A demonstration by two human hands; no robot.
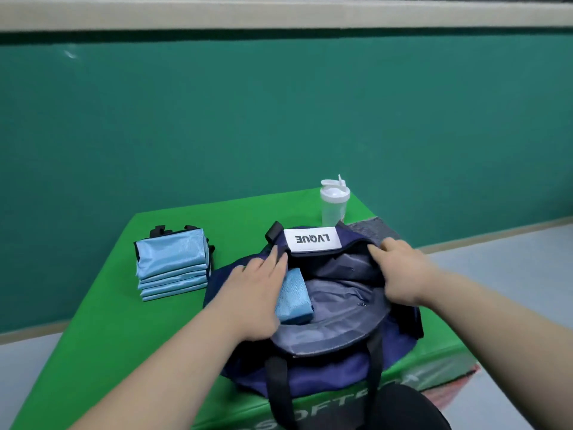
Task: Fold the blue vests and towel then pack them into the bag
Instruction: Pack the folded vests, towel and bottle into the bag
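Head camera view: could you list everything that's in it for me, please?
folded vests: one stack, light blue with black trim, on the table left of the bag
bag: one, navy, open, middle of the table
folded blue cloth: one, light blue, inside the bag
shaker bottle: one, clear with white lid, behind the bag
grey striped cloth: one, behind the bag's right end
table: one, green cover
wall: one, dark green, behind
left hand: fingers straight, on the blue cloth and bag rim
right hand: fingers curled on the bag's rim
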